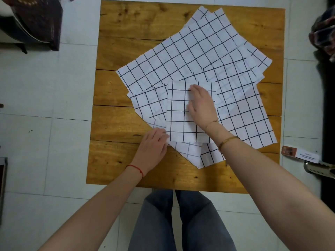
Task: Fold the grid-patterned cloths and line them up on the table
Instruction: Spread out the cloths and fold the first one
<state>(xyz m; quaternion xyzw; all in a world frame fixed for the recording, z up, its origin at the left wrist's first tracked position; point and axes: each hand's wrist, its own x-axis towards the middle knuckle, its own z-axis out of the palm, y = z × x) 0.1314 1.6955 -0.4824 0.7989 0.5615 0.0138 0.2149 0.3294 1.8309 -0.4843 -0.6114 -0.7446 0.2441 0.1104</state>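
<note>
A folded white cloth with a black grid (pixel 178 113) lies as a narrow upright rectangle on top of several unfolded grid cloths (pixel 183 51) spread across the wooden table (pixel 117 124). My right hand (pixel 201 104) rests flat on the folded cloth's right half, fingers together and pointing up-left. My left hand (pixel 154 146) is at the folded cloth's lower left corner, fingertips pinching its edge. The unfolded cloths overlap at different angles, and their lower layers are partly hidden.
The table stands on a pale tiled floor. A dark patterned bundle on a stool (pixel 34 20) sits at the far left, another dark item (pixel 324 33) at the far right. A small card and box (pixel 299 153) lie on the floor at the right. My legs (pixel 181 223) are below the table edge.
</note>
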